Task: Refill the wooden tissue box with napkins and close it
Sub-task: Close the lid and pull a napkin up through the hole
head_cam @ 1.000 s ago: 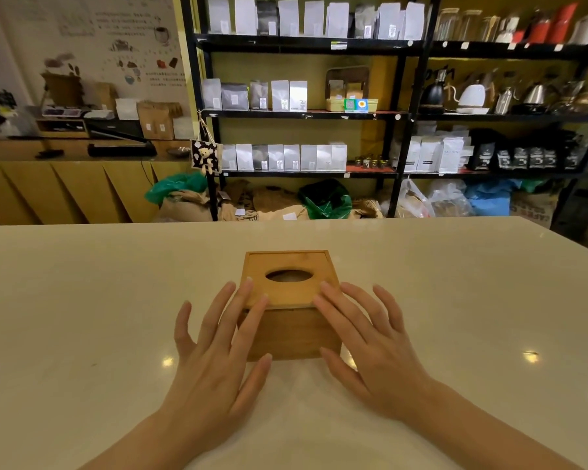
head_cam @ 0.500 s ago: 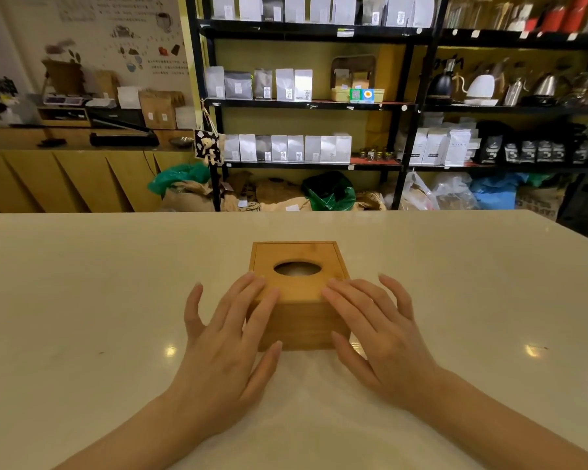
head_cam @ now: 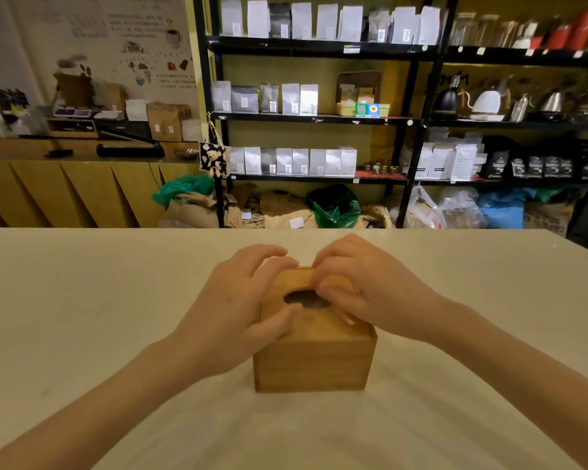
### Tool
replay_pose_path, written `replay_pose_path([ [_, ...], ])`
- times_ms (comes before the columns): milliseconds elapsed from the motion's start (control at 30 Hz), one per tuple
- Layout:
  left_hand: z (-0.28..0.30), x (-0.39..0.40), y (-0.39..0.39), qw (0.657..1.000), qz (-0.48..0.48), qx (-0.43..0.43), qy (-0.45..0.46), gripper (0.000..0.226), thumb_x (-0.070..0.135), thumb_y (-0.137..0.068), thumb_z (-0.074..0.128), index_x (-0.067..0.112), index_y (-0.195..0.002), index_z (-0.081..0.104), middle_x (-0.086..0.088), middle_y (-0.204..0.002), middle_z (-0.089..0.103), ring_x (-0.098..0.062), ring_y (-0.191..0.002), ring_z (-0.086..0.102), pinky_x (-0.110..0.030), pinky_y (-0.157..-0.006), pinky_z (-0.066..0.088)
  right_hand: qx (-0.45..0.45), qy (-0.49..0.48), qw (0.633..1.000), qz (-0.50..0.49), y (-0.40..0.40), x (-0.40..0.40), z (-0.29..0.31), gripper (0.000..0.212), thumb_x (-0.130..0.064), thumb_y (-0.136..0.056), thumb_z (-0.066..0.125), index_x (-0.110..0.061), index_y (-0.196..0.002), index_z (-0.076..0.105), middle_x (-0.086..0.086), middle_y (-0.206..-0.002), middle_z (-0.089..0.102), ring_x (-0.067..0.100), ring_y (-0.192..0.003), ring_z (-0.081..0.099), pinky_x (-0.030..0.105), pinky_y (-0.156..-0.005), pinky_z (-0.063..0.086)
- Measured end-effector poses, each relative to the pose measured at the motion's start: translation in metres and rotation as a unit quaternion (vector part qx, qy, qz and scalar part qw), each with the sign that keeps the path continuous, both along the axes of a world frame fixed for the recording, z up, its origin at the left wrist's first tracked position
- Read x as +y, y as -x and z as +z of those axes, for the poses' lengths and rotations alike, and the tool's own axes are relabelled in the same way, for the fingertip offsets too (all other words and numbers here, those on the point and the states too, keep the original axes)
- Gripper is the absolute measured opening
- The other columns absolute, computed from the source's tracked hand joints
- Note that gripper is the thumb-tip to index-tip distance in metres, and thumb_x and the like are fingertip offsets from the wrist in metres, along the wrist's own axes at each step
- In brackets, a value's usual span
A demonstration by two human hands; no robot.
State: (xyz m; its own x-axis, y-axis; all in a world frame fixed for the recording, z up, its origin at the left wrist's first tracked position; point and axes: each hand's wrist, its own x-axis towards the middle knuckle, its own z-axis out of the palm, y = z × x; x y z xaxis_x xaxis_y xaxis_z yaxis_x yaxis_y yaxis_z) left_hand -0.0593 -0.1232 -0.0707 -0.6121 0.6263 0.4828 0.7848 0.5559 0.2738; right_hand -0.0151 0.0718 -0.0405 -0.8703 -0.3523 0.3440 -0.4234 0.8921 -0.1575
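Wooden tissue box sits under both my hands on the counter. Left hand curls over its lid; right hand does likewise, fingertips at the oval slot. Rigid, smooth; probably light. Best grip: lid edges.

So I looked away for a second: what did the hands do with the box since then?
Both hands moved forward from the near edge onto the top of the wooden tissue box. The left hand now curls over its left side, the right hand over the lid by the oval opening. The lid is still on, and the box still stands on the table.
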Motion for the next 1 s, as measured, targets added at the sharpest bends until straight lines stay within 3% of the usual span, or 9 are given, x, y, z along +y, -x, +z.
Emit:
replay_pose_path([
  [67,-0.006,0.003,0.007,0.998,0.003,-0.022,0.060,0.073,0.071,-0.074,0.024,0.039,-0.140,0.019,0.019,-0.152,0.008,0.002,-0.138,-0.004,-0.025,-0.113,0.004,-0.027,-0.050,0.998,0.020,0.011,0.000,0.003,0.023,-0.034,-0.089,0.053,-0.029,-0.104,0.069,-0.009,-0.138,0.045,0.007,-0.128,0.026,0.026,-0.106,0.023],
  [133,-0.012,0.005,0.013,0.991,0.021,-0.067,0.117,0.087,0.082,-0.066,0.007,0.041,-0.142,0.000,0.023,-0.151,-0.016,0.004,-0.134,-0.027,-0.032,-0.112,-0.016,-0.067,-0.083,0.993,0.046,0.022,-0.001,0.007,0.022,-0.036,-0.088,0.055,-0.031,-0.101,0.071,-0.012,-0.150,0.030,0.006,-0.137,0.009,0.024,-0.110,0.009],
  [267,-0.013,0.007,0.018,0.975,0.034,-0.141,0.169,0.098,0.087,-0.055,0.000,0.043,-0.142,-0.006,0.027,-0.145,-0.024,0.005,-0.127,-0.039,-0.038,-0.105,-0.026,-0.142,-0.124,0.980,0.063,0.041,-0.005,0.014,0.023,-0.037,-0.086,0.057,-0.033,-0.104,0.071,-0.014,-0.156,0.014,0.005,-0.140,-0.007,0.026,-0.111,-0.003],
  [400,-0.012,0.008,0.015,0.964,0.052,-0.199,0.168,0.095,0.085,-0.054,0.010,0.047,-0.139,-0.009,0.021,-0.150,-0.025,0.000,-0.131,-0.034,-0.041,-0.109,-0.022,-0.180,-0.198,0.961,0.065,0.052,-0.014,0.011,0.024,-0.038,-0.088,0.053,-0.033,-0.107,0.068,-0.009,-0.157,0.011,0.015,-0.142,-0.009,0.037,-0.114,-0.004],
  [500,-0.014,0.009,0.015,0.956,0.050,-0.253,0.138,0.087,0.079,-0.063,0.023,0.048,-0.139,-0.006,0.022,-0.150,-0.023,0.001,-0.137,-0.022,-0.039,-0.111,-0.019,-0.198,-0.186,0.961,0.058,0.055,-0.017,0.009,0.023,-0.036,-0.088,0.055,-0.031,-0.105,0.070,-0.010,-0.155,0.020,0.018,-0.142,-0.004,0.039,-0.115,-0.001],
  [600,-0.019,0.010,0.015,0.953,0.034,-0.296,0.064,0.085,0.077,-0.063,0.031,0.050,-0.139,0.001,0.029,-0.149,-0.019,0.001,-0.139,-0.013,-0.035,-0.114,-0.013,-0.195,-0.165,0.966,0.048,0.055,-0.017,0.006,0.021,-0.035,-0.087,0.057,-0.030,-0.101,0.072,-0.011,-0.153,0.026,0.018,-0.141,0.002,0.038,-0.115,0.003],
  [667,-0.020,0.011,0.014,0.943,0.018,-0.334,-0.008,0.089,0.076,-0.058,0.037,0.051,-0.138,0.008,0.034,-0.147,-0.014,0.001,-0.139,-0.006,-0.032,-0.116,0.001,-0.180,-0.161,0.969,0.045,0.054,-0.018,0.003,0.020,-0.035,-0.086,0.058,-0.029,-0.098,0.073,-0.011,-0.152,0.028,0.017,-0.141,0.006,0.037,-0.114,0.005],
  [733,-0.019,0.014,0.011,0.933,0.004,-0.355,-0.053,0.086,0.067,-0.062,0.044,0.047,-0.140,0.012,0.035,-0.146,-0.010,0.008,-0.134,0.001,-0.022,-0.110,0.009,-0.164,-0.168,0.971,0.039,0.053,-0.020,0.002,0.020,-0.035,-0.086,0.058,-0.030,-0.097,0.073,-0.010,-0.152,0.028,0.018,-0.141,0.006,0.036,-0.114,0.004],
  [1000,-0.019,0.015,0.013,0.933,-0.006,-0.356,-0.049,0.081,0.059,-0.068,0.042,0.045,-0.140,0.010,0.033,-0.147,-0.014,0.006,-0.135,0.001,-0.021,-0.107,0.009,-0.150,-0.152,0.974,0.074,0.054,-0.017,-0.001,0.018,-0.030,-0.087,0.058,-0.026,-0.093,0.075,-0.010,-0.153,0.026,0.016,-0.141,0.001,0.037,-0.115,0.002],
])
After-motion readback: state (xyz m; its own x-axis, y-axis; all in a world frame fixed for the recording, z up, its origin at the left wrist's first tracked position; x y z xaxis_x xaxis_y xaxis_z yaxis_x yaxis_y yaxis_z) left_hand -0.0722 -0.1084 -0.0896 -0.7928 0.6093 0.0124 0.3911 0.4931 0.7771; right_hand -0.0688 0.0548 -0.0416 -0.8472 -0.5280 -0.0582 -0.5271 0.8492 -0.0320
